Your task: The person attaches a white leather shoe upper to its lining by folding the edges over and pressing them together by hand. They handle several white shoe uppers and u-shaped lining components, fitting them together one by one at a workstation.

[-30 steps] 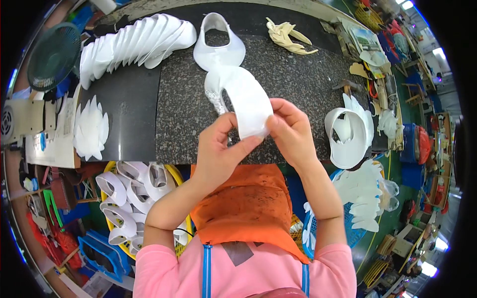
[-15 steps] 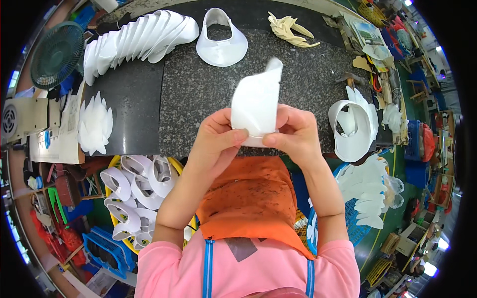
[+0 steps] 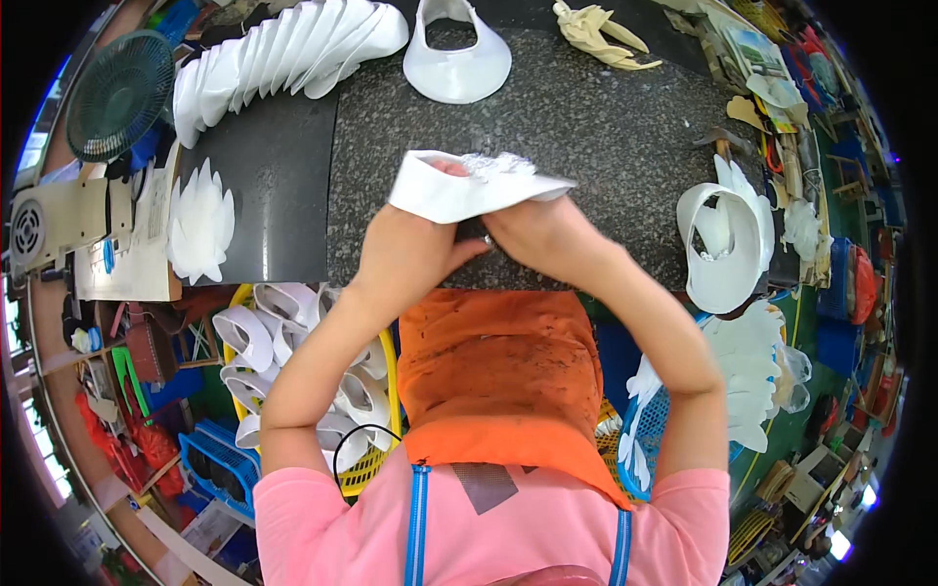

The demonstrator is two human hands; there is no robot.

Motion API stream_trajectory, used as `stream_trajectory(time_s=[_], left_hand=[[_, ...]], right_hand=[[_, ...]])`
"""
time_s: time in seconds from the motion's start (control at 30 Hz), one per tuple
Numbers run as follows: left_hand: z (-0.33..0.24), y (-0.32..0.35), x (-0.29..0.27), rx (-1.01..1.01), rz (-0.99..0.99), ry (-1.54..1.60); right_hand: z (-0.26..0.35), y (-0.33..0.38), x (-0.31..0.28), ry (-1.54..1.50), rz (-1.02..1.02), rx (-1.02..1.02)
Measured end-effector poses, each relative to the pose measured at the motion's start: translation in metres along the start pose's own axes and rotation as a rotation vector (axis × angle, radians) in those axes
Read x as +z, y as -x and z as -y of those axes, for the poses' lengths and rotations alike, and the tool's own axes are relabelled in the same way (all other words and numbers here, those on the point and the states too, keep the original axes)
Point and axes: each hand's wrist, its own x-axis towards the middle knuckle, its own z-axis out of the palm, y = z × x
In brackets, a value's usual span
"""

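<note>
Both my hands hold a white visor-shaped piece (image 3: 469,190) flat over the front part of the dark speckled worktop (image 3: 606,127). My left hand (image 3: 410,244) grips its left end, with fingers tucked under the white band. My right hand (image 3: 542,230) holds its middle and right part from below. The piece lies roughly level, its pointed end aimed right. An orange apron (image 3: 498,371) covers my lap below the hands.
A fanned row of white brim pieces (image 3: 283,49) lies at the back left, a finished white visor (image 3: 454,59) behind. Pale gloves (image 3: 596,29) lie at the back. More visors (image 3: 723,244) sit right, a yellow basket of visors (image 3: 293,371) lower left, a fan (image 3: 117,93) far left.
The white piece was held upright and curled a second ago; now it is turned down flat and lower, close to the worktop, with both hands still on it.
</note>
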Motion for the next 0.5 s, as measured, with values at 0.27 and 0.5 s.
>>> stream_trajectory(time_s=[0.27,0.5], left_hand=[[0.022,-0.006,-0.002,0.422,0.044,-0.363],[0.037,-0.025,-0.006,0.630,-0.015,-0.345]], right_hand=[[0.000,0.017,-0.007,-0.065,0.024,0.169],[0.003,0.042,-0.025,0.131,0.160,0.066]])
